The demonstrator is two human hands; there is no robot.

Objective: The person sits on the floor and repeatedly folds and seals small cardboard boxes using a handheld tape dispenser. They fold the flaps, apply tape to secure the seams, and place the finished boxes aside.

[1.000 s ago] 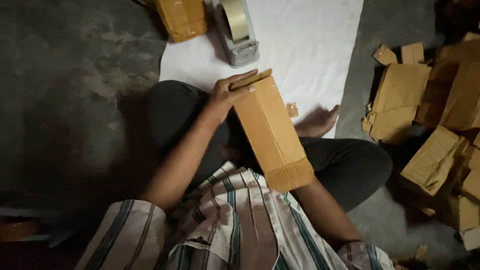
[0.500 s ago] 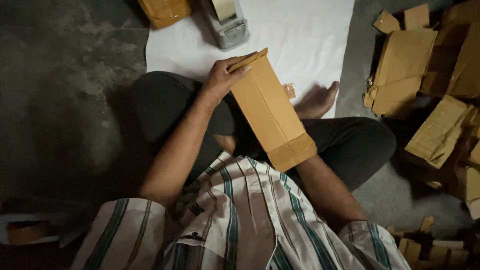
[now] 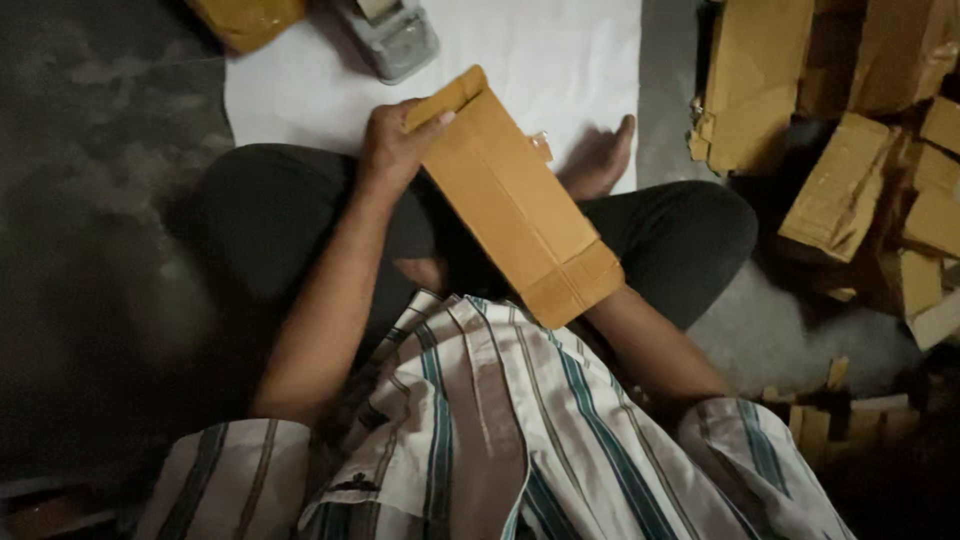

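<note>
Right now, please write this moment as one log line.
left hand: grips top edge of flat cardboard box | right hand: hidden behind box | tape dispenser: on white sheet

Your left hand (image 3: 395, 145) grips the top end of a long flat cardboard box (image 3: 515, 200) over your lap; beyond the box lies a white sheet (image 3: 560, 60), a tape dispenser (image 3: 395, 35) on it.

Striped short-sleeved shirt (image 3: 520, 440), dark trousers (image 3: 680, 230).
</note>
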